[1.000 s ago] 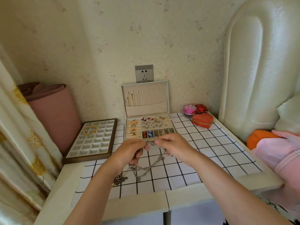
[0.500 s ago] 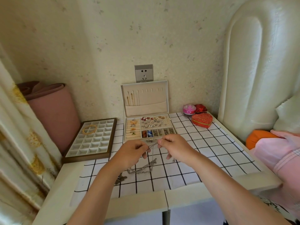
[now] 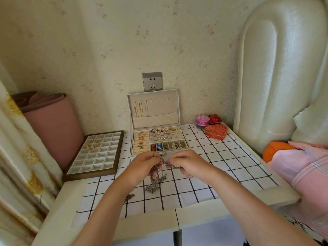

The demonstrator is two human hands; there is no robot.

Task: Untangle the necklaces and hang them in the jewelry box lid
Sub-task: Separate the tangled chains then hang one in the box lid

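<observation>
A tangle of silver necklaces [image 3: 156, 181] hangs between my hands and trails down onto the checked cloth. My left hand [image 3: 142, 166] pinches the chain at its upper left. My right hand [image 3: 188, 163] pinches it at the upper right, close to the other hand. Just behind my hands stands the open beige jewelry box [image 3: 159, 141], full of rings, earrings and small pieces. Its upright lid [image 3: 154, 109] carries a row of hooks, with thin gold chains [image 3: 139, 109] hanging at the left end above a pocket.
A brown compartment tray [image 3: 96, 157] with a gold bangle [image 3: 93, 143] lies left of the box. A red heart-shaped box [image 3: 215, 131], a pink tin [image 3: 202, 119] and a small red box [image 3: 214, 118] sit at the back right. A padded headboard [image 3: 276, 68] rises on the right.
My hands have drawn closer together and a little nearer to me. The hanging chain has gathered into a tighter clump on the cloth below them.
</observation>
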